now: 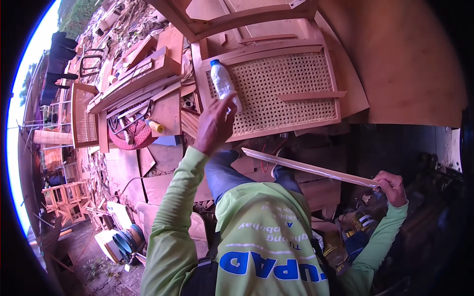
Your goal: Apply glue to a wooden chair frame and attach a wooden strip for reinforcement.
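My left hand [216, 126] reaches forward, its fingers curled against the lower end of a white plastic bottle [220, 79] with a blue cap. The bottle slants over the left part of a wooden frame with a woven cane panel [281, 69]. Some of my left fingers are hidden behind the hand. Out to the right, my right hand [391, 187] grips one end of a long, thin wooden strip [311, 170]. A white line runs along the strip's edge, and its far end points left, above my legs.
A short wooden slat [312, 95] lies across the cane panel. Another wooden frame [247, 22] stands behind. Stacked boards [133, 81], a red coil [131, 133] and a yellow-ended container [155, 126] are at left. A large brown sheet [395, 59] rises at right.
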### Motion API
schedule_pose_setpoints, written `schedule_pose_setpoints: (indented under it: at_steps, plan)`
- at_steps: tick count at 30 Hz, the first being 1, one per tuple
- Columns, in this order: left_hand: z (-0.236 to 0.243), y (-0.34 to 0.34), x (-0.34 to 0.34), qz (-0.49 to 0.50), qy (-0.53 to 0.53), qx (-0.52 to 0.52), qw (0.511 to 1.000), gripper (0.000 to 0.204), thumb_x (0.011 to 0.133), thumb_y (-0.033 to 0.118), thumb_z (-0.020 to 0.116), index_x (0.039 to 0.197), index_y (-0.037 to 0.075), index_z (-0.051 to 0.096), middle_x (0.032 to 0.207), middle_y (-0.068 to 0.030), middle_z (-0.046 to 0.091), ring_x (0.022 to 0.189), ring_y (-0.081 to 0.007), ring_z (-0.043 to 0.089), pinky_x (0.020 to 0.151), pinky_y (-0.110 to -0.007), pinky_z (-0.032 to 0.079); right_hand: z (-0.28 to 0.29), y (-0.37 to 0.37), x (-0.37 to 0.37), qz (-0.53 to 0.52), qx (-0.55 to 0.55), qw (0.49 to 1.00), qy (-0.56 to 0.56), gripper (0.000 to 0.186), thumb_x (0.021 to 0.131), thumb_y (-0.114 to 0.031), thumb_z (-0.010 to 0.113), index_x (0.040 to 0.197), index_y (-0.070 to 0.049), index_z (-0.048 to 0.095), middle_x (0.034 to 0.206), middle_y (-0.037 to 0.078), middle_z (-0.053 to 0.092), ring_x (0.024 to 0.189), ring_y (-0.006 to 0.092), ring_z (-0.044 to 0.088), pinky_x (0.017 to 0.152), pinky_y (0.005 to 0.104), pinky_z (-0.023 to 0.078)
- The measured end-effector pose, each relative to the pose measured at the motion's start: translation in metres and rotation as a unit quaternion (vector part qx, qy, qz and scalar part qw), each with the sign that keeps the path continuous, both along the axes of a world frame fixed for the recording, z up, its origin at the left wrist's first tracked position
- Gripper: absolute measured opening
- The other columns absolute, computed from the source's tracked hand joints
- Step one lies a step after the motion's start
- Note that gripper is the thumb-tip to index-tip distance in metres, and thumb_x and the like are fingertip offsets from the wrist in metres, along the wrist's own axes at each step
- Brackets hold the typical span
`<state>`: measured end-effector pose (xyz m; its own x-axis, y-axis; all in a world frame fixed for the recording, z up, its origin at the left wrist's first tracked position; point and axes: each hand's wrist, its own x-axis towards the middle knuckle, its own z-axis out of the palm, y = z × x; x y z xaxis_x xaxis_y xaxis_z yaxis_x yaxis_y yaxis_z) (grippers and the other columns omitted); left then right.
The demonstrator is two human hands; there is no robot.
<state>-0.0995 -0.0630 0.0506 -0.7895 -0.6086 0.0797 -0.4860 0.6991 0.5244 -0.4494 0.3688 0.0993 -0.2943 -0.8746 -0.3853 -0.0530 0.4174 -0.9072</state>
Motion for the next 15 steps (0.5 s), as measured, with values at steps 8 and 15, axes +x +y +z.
schedule_pose_setpoints:
  at_steps: [8, 15]
  plan:
    - [-0.066, 0.057, 0.042, -0.192, -0.074, -0.017, 0.979, 0.069, 0.086, 0.008, 0.066, 0.149, -0.005, 0.04, 0.14, -0.0248, 0.054, 0.129, -0.0427, 0.052, 0.11, -0.05, 0.045, -0.003, 0.033, 0.001, -0.029, 0.02, 0.999, -0.005, 0.019, 0.101, -0.009, 0.059, 0.097, 0.006, 0.07, 0.082, 0.008, 0.065, 0.071, 0.0109, 0.061, 0.065, 0.0259, 0.049]
    - [-0.078, 0.078, 0.01, -0.171, -0.055, -0.008, 0.984, 0.069, 0.085, 0.004, 0.065, 0.149, -0.005, 0.039, 0.136, -0.0261, 0.053, 0.125, -0.0455, 0.05, 0.11, -0.052, 0.042, -0.007, 0.063, 0.01, -0.054, 0.04, 0.997, -0.026, 0.018, 0.102, -0.008, 0.057, 0.101, 0.006, 0.069, 0.086, 0.007, 0.065, 0.074, 0.0104, 0.06, 0.068, 0.0244, 0.049]
